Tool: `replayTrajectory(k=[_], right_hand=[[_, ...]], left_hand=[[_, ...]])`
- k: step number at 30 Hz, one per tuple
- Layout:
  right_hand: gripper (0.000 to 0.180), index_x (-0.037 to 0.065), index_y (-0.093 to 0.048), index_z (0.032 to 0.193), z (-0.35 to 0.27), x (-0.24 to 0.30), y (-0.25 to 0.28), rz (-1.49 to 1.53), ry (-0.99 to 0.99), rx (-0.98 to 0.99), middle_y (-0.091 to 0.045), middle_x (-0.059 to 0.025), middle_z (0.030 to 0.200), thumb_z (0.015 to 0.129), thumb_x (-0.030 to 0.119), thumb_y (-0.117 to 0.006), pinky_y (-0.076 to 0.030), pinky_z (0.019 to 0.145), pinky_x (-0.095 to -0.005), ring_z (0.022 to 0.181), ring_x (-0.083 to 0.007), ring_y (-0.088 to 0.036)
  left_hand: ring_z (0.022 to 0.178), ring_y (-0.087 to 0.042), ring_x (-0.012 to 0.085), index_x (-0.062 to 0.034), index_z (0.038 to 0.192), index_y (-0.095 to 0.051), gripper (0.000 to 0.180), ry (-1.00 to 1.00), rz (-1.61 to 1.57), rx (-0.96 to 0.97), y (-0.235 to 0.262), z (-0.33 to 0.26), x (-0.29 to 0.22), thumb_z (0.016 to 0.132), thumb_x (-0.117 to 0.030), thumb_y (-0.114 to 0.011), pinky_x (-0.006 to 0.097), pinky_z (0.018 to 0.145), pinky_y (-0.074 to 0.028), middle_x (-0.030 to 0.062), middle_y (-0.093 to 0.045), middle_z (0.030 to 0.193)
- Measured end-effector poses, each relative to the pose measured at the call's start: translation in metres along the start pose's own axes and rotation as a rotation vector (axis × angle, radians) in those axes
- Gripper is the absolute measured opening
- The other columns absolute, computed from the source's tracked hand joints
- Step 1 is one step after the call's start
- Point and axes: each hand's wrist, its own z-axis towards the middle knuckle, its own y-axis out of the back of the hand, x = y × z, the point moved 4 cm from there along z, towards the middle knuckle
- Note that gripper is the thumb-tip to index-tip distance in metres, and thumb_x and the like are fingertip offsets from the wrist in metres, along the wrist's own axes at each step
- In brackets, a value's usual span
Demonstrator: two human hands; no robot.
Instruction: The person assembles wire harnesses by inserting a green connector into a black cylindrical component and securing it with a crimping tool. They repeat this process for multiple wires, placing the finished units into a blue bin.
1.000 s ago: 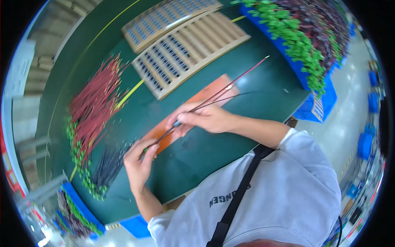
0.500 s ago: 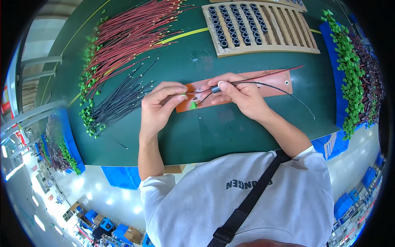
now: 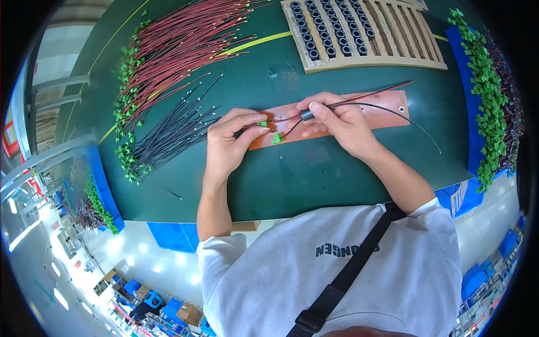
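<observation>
Head view: we see both hands at work over the orange board (image 3: 382,115), which lies on the green surface (image 3: 348,180) between its near and far edges. The fingers of the left hand (image 3: 229,140) are pinched narrow on a green connector (image 3: 263,123) at the end of the red wire (image 3: 393,87). The fingers of the right hand (image 3: 345,126) hold a black sleeve (image 3: 306,114), with the red wire and the black wire (image 3: 410,120) running through it. A second green connector (image 3: 277,138), on the black wire's end, is over the board's near side; we cannot tell whether it touches. Both wires' other ends reach toward the right edge of the surface.

Toward the far left corner we find red wires (image 3: 185,45); black wires (image 3: 168,132) lie between them and the near edge. A tray (image 3: 376,63) with rows of black rings (image 3: 332,28) sits toward the far edge, right of the middle. Along the right edge stands a blue bin (image 3: 470,73) heaped with green connectors and dark wires.
</observation>
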Motion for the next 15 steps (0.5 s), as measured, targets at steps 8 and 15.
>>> replayTrajectory(k=[8,15], right_hand=[[0.033,-0.003,-0.06,0.126,0.0,-0.006,0.001,-0.057,-0.008,-0.013,-0.071,-0.0127,0.12,0.112,0.025,-0.05,-0.062,0.091,-0.0304,0.106,-0.0177,-0.072],[0.033,-0.004,-0.058,0.126,0.001,-0.003,0.003,0.039,-0.057,-0.011,-0.069,-0.0165,0.123,0.113,0.026,-0.049,-0.063,0.092,-0.0312,0.106,-0.0218,-0.074]], left_hand=[[0.093,-0.064,0.0265,-0.0012,0.101,-0.078,0.021,-0.16,0.432,-0.013,-0.01,0.005,-0.017,0.08,-0.002,-0.081,0.037,0.08,-0.053,0.0102,-0.067,0.1],[0.095,-0.056,0.0251,-0.0082,0.103,-0.079,0.034,-0.268,0.431,0.096,-0.004,0.001,-0.04,0.072,-0.019,-0.089,0.037,0.084,-0.047,0.0073,-0.059,0.101]])
